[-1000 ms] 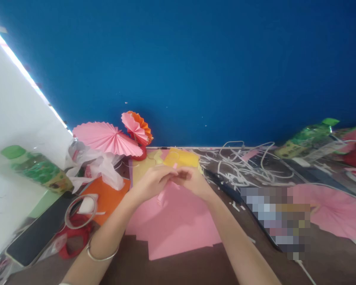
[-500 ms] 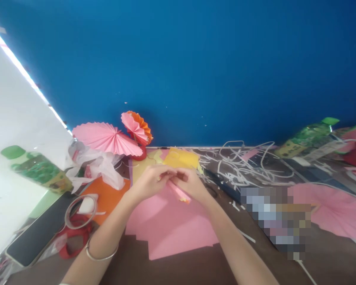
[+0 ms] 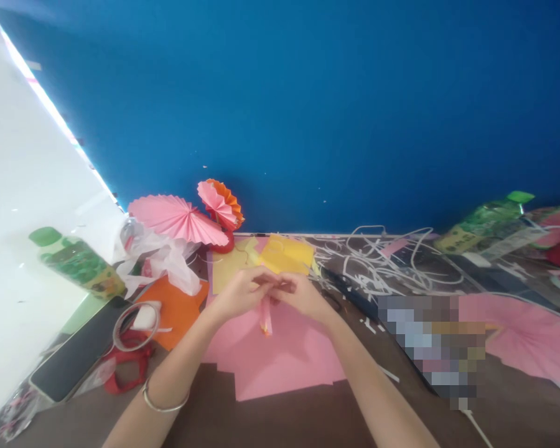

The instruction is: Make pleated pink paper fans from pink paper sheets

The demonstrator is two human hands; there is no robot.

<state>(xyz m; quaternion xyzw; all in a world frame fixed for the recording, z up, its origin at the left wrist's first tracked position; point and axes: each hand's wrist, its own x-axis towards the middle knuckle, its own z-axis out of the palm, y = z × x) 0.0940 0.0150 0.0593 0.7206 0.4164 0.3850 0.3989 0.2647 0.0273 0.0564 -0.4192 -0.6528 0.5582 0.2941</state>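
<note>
A narrow pleated pink paper strip (image 3: 265, 318) is pinched at its upper end between the left hand (image 3: 237, 294) and the right hand (image 3: 303, 295), which are brought together over the middle of the desk (image 3: 308, 423), fingertips meeting; the strip hangs down from them, its lower end just above the pink sheets (image 3: 284, 367) spread beneath. Both hands appear closed on the strip, though the exact finger placement is blurred. A bangle (image 3: 164, 404) is worn on the left wrist.

Toward the far edge of the desk, yellow paper (image 3: 287, 254) is seen just behind the hands, with two finished paper fans (image 3: 180, 218) near the far left corner beside a crumpled plastic bag (image 3: 168, 264). Along the left edge lie a green bottle (image 3: 77, 262), a phone (image 3: 74, 358), a tape roll (image 3: 135, 317) and red-handled scissors (image 3: 126, 370). White paper trimmings (image 3: 378, 258) are scattered toward the right, where a second bottle (image 3: 485, 221) and a large pink fan (image 3: 527, 333) lie.

Risks, as judged: since the strip is held by one end only, the pleats may spring open if the pinch is loosened; thin paper may be torn or creased crookedly if it is pulled unevenly by the two hands. The loose trimmings and stacked sheets could be swept off the desk by a forearm.
</note>
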